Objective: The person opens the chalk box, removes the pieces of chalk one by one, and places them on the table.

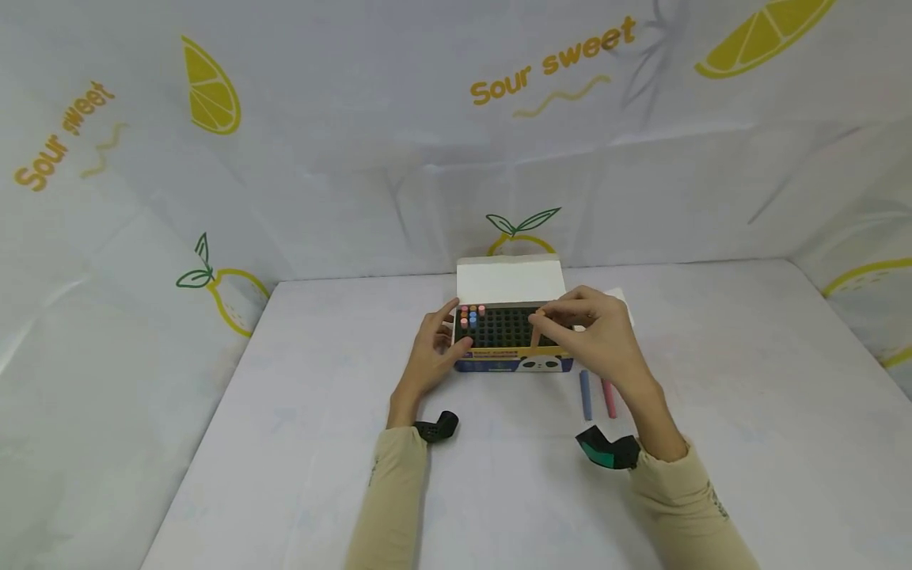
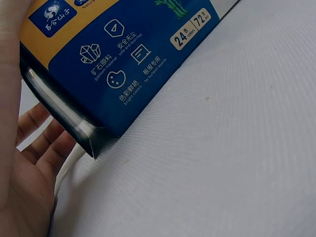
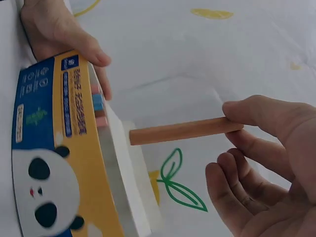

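Head view, left to right. Left hand point(image 1: 429, 348) at the box's nine o'clock end: thumb at the near corner, fingers round the side; that grip holds the box alone. Box point(image 1: 484, 366) sits on the bench point(image 1: 285, 475), long axis nine to three. In its dark tray point(image 1: 507, 336), seated sticks point(image 1: 473, 321) cluster at ten o'clock. Between three and four o'clock from these: orange stick point(image 1: 536, 336), over the tray's near side, close to upright, top tipped slightly towards one. Right hand point(image 1: 602, 332) is the nearer: grip drawn in to the stick's own width, thumb and finger pinching its upper end, other fingers curled off it. From that grip the free end points down, between six and seven; right wrist view shows it bare, out of any hole.

Materials, same order. Box: printed card, blue and yellow, panda face point(image 1: 541, 364) on the front; lid point(image 1: 509, 281) plain white, raised at twelve. Tray: round holes in rows; foam or plastic, cannot tell. Orange stick: matt, straight, blunt cylinder; looks chalky, probably brittle. Blue stick point(image 1: 586, 395), pink stick point(image 1: 609, 400): slim, lying apart at four o'clock off the box, axes near twelve to six. Cloth point(image 2: 222, 148) beneath: white, fine-ribbed.
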### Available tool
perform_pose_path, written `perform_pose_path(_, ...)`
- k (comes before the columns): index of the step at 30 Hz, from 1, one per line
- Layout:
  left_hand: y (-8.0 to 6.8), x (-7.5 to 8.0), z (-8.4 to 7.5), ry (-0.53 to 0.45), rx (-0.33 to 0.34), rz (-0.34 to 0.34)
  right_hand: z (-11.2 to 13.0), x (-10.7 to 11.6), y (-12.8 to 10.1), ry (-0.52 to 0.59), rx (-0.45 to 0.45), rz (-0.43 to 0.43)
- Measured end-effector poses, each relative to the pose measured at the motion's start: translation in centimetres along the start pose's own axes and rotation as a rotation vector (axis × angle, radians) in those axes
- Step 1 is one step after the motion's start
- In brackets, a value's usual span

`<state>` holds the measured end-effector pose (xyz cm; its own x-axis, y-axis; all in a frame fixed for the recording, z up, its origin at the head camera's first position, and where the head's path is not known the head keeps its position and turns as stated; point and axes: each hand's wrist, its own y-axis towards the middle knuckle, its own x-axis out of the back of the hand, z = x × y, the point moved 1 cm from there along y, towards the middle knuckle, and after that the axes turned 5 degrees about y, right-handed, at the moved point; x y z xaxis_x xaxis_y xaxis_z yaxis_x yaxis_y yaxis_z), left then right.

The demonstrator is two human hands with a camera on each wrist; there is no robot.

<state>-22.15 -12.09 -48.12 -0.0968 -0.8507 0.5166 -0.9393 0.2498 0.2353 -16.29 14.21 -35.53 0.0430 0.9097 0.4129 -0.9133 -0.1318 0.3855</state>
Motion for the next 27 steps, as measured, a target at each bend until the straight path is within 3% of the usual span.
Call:
perform_pose_path(13, 0.0, 0.3, 0.1, 0.015, -0.01, -0.002, -1.5, 5.8, -2.6, -0.147, -0.136, 0.179)
perform_pose_path(17, -0.1, 0.3, 0.1, 0.004, -0.017, -0.008, -2.5, 7.4, -3.2, -0.147, -0.185, 0.237)
perform_pose_path(27, -0.1, 0.0, 0.1, 0.012, -0.014, -0.004, -4.7, 9.7, -3.7, -0.194, -0.328, 0.393)
